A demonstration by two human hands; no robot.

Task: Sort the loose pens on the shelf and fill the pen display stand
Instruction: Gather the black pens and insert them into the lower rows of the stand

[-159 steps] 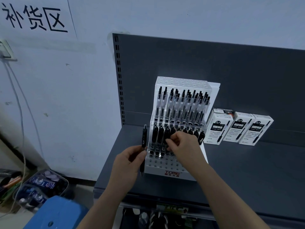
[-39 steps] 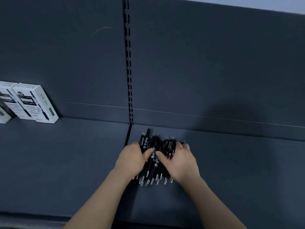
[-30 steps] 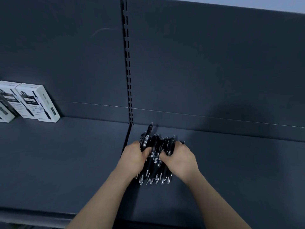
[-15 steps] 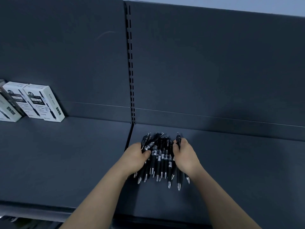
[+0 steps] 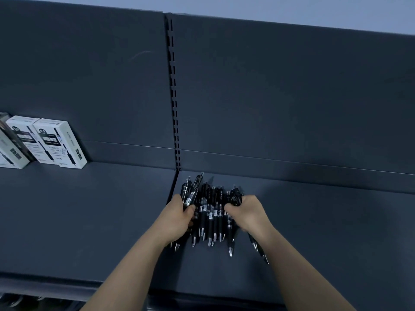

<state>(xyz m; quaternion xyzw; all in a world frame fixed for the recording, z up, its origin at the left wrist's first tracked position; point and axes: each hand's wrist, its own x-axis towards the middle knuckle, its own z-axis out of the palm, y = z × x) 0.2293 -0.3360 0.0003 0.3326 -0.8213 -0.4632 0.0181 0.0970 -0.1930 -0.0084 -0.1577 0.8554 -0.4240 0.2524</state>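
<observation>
More than a dozen black pens (image 5: 211, 215) are lying in a loose pile on the dark grey shelf (image 5: 325, 232). Most are running roughly parallel, with their silver tips pointing toward the shelf's front edge and their clicker ends pointing toward the back. The pile is sitting just to the right of the seam where two shelf boards are meeting, close to the rear of the shelf. The left hand (image 5: 177, 217) is closing on the pile's left side. Its fingers are curling round a few pens, and two of these are jutting up and back past its knuckles. The right hand (image 5: 248, 213) is closing on the pile's right side, and its curled fingers are gripping several clicker ends. Two pens are sticking out slantwise from under that wrist, with their tips angling toward the right front. Both hands are touching the pile, and the middle pens are showing between them. Both forearms are bare and are reaching in from the lower edge of the view. Directly behind the seam a slotted upright (image 5: 173, 93) is rising and dividing the dark back panel (image 5: 280, 97) into two sections. Well apart from the pens, at the far left of the shelf, a row of white boxes (image 5: 58, 143) printed with pen pictures is standing against the back panel and leaning slightly. A strip of pale wall (image 5: 292, 7) is showing above the panel's top edge.
</observation>
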